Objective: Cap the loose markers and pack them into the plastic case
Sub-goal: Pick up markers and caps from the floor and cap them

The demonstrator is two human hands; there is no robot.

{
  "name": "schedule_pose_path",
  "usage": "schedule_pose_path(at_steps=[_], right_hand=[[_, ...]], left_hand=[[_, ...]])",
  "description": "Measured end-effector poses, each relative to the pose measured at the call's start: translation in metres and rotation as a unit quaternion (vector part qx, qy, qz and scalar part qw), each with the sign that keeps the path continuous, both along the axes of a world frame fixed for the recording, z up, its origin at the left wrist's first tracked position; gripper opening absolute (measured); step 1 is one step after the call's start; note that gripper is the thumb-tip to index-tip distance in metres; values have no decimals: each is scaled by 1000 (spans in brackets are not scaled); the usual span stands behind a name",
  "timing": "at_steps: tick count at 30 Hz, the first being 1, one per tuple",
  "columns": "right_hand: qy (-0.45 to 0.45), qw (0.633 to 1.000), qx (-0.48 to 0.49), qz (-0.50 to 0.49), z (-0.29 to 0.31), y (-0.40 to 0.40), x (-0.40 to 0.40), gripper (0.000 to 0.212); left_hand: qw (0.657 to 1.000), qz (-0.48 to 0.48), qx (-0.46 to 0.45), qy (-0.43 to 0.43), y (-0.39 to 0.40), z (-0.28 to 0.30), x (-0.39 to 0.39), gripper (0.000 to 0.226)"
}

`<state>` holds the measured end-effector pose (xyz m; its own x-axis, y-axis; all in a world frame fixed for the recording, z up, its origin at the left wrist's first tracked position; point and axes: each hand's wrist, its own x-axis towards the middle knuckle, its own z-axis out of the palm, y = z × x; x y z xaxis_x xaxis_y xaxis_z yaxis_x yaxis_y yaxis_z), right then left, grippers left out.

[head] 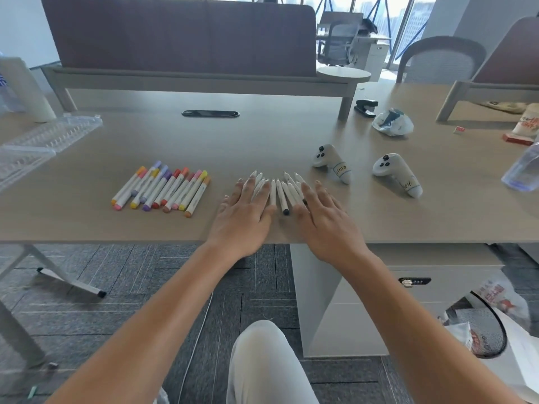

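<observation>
Near the front edge of the desk [291,135], a fan of white uncapped markers [278,192] lies flat, tips pointing away from the person. Tip colours too small to tell; one barrel shows a dark end [286,211] toward the desk edge. Count uncertain, since both hands cover the outer barrels.

Left hand [245,211]: palm down, fingers straight and slightly spread, fingertips resting on the left side of the fan. Right hand [322,217]: palm down, fingers straight and spread, lying on the right side of the fan. Neither hand curls round a marker. Whether the palms touch the desk cannot be told.

Left of the fan, well apart: a row of capped markers [162,189] with coloured caps and ends (orange, purple, yellow, red, pink), packed side by side, slanted.

Farther left of the fan, at the desk's left edge: clear plastic case [43,141], open, ribbed; partly cut off by the frame, hard to make out against the desk.

Right of the fan: two white handheld controllers [331,163] [396,174], each labelled, lying apart from each other. Beyond them, a black stapler [366,107] and a crumpled plastic bag [392,122].

Far right of the fan: a clear bottle [523,167], cut off.
</observation>
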<state>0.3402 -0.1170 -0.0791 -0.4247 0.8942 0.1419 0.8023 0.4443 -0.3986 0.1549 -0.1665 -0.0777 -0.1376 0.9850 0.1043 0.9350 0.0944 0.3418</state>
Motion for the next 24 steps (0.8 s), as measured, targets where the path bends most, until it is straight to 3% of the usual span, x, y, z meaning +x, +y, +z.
schedule_pose_path(at_steps=[4, 9, 17, 24], right_hand=[[-62, 997, 39, 21, -7, -13, 13, 61], [-74, 996, 39, 16, -8, -13, 0, 61], [-27, 999, 26, 19, 0, -15, 13, 62], [-1, 998, 58, 6, -9, -19, 17, 54]], left_hand=[[998, -16, -17, 61, -10, -7, -4, 58], [997, 5, -19, 75, -8, -9, 3, 58], [1000, -12, 12, 6, -16, -3, -7, 62], [997, -47, 15, 66, -24, -10, -18, 54]])
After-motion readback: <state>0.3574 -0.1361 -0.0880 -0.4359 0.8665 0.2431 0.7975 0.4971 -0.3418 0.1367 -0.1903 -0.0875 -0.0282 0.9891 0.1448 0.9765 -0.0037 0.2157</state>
